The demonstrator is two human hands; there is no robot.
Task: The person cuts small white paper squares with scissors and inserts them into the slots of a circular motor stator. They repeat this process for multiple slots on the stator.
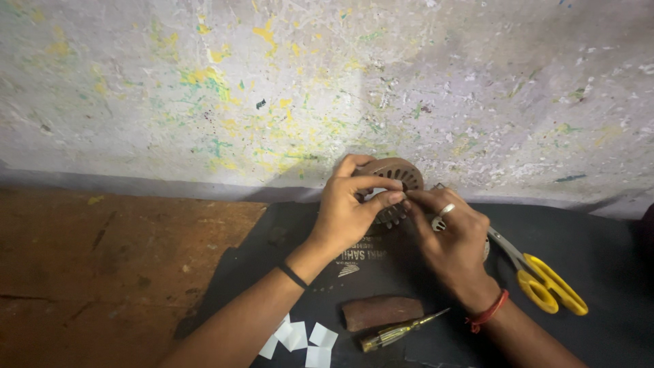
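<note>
- hands met at centre frame, both on a round slotted metal part [397, 172], prob a vented cover or motor end piece, held up close to the paint-flecked wall [204, 82].
- left hand [347, 211] was clamped on the part: fingers curled over its near rim, thumb tucked behind, so it looked braced to stop it turning.
- right hand [453, 238] had fingertips pinched together at the part's lower edge, right beside the left thumb; looked like it gripped sth small there, but too tiny to tell what.
- ring showed on the right hand, red thread at its wrist; black band on the left wrist.
- scissors [545, 276] w/ yellow handles lay just under the right hand, blades hidden beneath it, handles pointing away to the right, so within easy grab.
- black sheet [599, 259] covered the work area under both arms, laid over the brown floor [102, 272], prob to keep bits from getting lost.
- screwdriver [398, 332] w/ clear yellowish handle lay between the forearms, touching or just beside a brown block [381, 311].
- white paper squares [300, 339] sat in a loose cluster next to the left forearm, some overlapping.
</note>
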